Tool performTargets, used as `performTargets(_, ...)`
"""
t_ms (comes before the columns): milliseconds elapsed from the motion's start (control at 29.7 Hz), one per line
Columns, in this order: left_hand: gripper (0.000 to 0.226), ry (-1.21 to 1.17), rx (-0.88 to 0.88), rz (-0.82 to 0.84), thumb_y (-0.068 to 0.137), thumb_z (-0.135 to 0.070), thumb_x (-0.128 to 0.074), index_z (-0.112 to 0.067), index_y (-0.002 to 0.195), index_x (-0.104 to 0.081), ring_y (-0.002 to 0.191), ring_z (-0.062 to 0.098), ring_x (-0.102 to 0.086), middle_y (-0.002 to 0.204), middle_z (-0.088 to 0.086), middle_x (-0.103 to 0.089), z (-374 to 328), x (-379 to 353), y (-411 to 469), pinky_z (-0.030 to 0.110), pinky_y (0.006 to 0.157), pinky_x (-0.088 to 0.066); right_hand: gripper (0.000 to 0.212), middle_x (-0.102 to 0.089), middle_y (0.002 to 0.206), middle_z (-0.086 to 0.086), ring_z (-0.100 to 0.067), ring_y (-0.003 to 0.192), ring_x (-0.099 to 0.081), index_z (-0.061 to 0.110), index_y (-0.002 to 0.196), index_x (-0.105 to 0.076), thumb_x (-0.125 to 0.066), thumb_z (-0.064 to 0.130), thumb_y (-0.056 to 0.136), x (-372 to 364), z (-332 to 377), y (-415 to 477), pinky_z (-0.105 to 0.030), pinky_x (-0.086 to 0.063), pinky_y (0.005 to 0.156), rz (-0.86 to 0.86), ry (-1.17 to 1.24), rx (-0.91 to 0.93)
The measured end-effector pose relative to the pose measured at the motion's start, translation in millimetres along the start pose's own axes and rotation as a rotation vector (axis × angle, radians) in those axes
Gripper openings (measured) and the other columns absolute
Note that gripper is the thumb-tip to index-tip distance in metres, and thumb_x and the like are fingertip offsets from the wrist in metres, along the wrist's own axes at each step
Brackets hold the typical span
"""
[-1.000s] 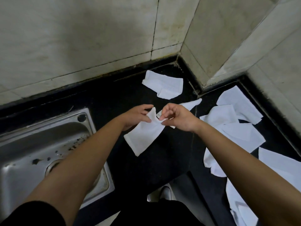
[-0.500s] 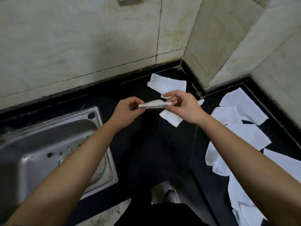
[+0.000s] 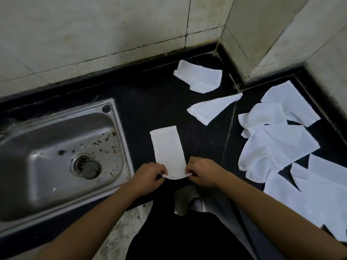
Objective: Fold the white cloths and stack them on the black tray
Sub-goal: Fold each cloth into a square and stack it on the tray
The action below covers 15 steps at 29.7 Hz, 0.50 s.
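Note:
A white cloth (image 3: 168, 148), folded into a long strip, lies flat on the black counter (image 3: 150, 102) in front of me. My left hand (image 3: 150, 178) pinches its near left corner and my right hand (image 3: 203, 173) pinches its near right corner, close to the counter's front edge. Another cloth (image 3: 211, 109) lies folded in a rough triangle farther back, and one more crumpled cloth (image 3: 200, 76) sits near the wall. Several loose white cloths (image 3: 277, 145) are heaped on the right. No black tray is in view.
A steel sink (image 3: 62, 152) with a drain plug is set into the counter at left. Tiled walls close the back, and a wall pillar (image 3: 253, 34) juts out at back right. My shoe (image 3: 195, 201) and the floor show below the counter edge.
Both hands came down and toward me from mid-air. The cloth they held, first hanging and then folded edge-on, is now laid flat on the counter as a strip.

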<state>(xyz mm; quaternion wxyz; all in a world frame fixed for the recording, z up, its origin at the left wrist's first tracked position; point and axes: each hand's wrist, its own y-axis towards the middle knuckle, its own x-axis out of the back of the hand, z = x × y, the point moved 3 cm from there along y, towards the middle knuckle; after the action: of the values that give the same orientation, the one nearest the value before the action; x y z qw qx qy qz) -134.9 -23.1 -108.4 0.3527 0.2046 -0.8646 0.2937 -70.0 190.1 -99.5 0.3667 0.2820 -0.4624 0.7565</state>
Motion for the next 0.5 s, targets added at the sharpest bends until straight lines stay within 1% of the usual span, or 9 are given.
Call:
performTargets(67, 0.013, 0.009, -0.023, -0.051, 0.082, -0.024, -0.065, -0.026, 0.095, -0.065, 0.104, 0.015, -0.056, 0.108, -0.006, -0.063, 0, -2, -1, 0.036, 0.088, -0.047, 0.022, -0.053, 0.123, -0.004, -0.025, 0.107, -0.055, 0.020, 0.104, -0.065, -0.058, 0.032, 0.087, -4, -2, -2, -0.041, -0.050, 0.088, -0.077, -0.053, 0.060)
performTargets(135, 0.012, 0.013, -0.009, -0.059, 0.082, -0.025, -0.065, -0.025, 0.093, -0.063, 0.122, 0.016, -0.047, 0.126, -0.002, -0.056, 2, -2, 0, 0.038, 0.097, -0.043, 0.027, -0.046, 0.142, -0.006, -0.027, 0.126, -0.047, 0.019, 0.106, -0.062, -0.055, 0.037, 0.087, -4, -2, 0, -0.044, -0.046, 0.098, -0.089, -0.094, 0.082)
performTargets(202, 0.012, 0.007, 0.033, -0.008, 0.083, -0.027, -0.065, -0.024, 0.094, -0.060, 0.140, 0.018, -0.033, 0.145, 0.004, -0.044, 4, -2, 2, 0.038, 0.105, -0.035, 0.031, -0.031, 0.158, -0.008, -0.029, 0.144, -0.029, 0.019, 0.109, -0.060, -0.052, 0.040, 0.088, -2, -1, 2, -0.045, -0.037, 0.109, -0.058, -0.138, 0.086)
performTargets(235, 0.012, 0.004, 0.053, 0.030, 0.084, -0.028, -0.065, -0.025, 0.094, -0.058, 0.144, 0.018, -0.027, 0.150, 0.005, -0.039, 5, -2, 3, 0.038, 0.108, -0.032, 0.033, -0.026, 0.161, -0.007, -0.028, 0.149, -0.020, 0.019, 0.112, -0.059, -0.050, 0.041, 0.089, -1, -1, 4, -0.045, -0.033, 0.113, -0.025, -0.165, 0.085)
performTargets(336, 0.015, 0.033, 0.072, 0.140, 0.085, -0.032, -0.064, -0.030, 0.094, -0.052, 0.149, 0.018, -0.017, 0.157, 0.004, -0.030, 6, -2, 5, 0.044, 0.115, -0.028, 0.039, -0.023, 0.163, -0.004, -0.027, 0.152, -0.009, 0.018, 0.120, -0.058, -0.047, 0.044, 0.092, -1, -3, 9, -0.045, -0.023, 0.119, 0.083, -0.200, 0.061)
performTargets(404, 0.015, 0.009, 0.061, 0.173, 0.085, -0.031, -0.064, -0.029, 0.092, -0.051, 0.146, 0.019, -0.023, 0.154, 0.003, -0.036, 7, 2, 8, 0.047, 0.113, -0.031, 0.038, -0.026, 0.162, -0.002, -0.025, 0.152, -0.011, 0.019, 0.117, -0.060, -0.049, 0.044, 0.092, 2, -4, 12, -0.043, -0.022, 0.119, 0.088, -0.164, 0.050)
performTargets(437, 0.015, -0.029, 0.051, 0.172, 0.084, -0.030, -0.065, -0.027, 0.090, -0.052, 0.140, 0.019, -0.034, 0.145, 0.003, -0.046, 8, 5, 11, 0.046, 0.109, -0.037, 0.036, -0.031, 0.160, -0.001, -0.025, 0.151, -0.015, 0.019, 0.114, -0.061, -0.050, 0.044, 0.091, 4, -4, 14, -0.043, -0.023, 0.118, 0.083, -0.131, 0.042)
performTargets(471, 0.014, -0.077, 0.042, 0.166, 0.083, -0.028, -0.065, -0.024, 0.088, -0.053, 0.126, 0.019, -0.047, 0.129, 0.002, -0.056, 9, 10, 14, 0.045, 0.102, -0.043, 0.033, -0.038, 0.156, -0.001, -0.024, 0.148, -0.022, 0.019, 0.109, -0.061, -0.052, 0.044, 0.090, 7, -4, 17, -0.042, -0.027, 0.117, 0.072, -0.089, 0.034)
performTargets(505, 0.013, -0.139, 0.058, 0.157, 0.082, -0.027, -0.066, -0.023, 0.087, -0.055, 0.111, 0.018, -0.055, 0.115, 0.000, -0.061, 12, 14, 17, 0.045, 0.095, -0.047, 0.030, -0.049, 0.147, -0.001, -0.024, 0.142, -0.033, 0.019, 0.104, -0.062, -0.054, 0.044, 0.089, 11, -6, 19, -0.042, -0.033, 0.113, 0.058, -0.033, 0.026)
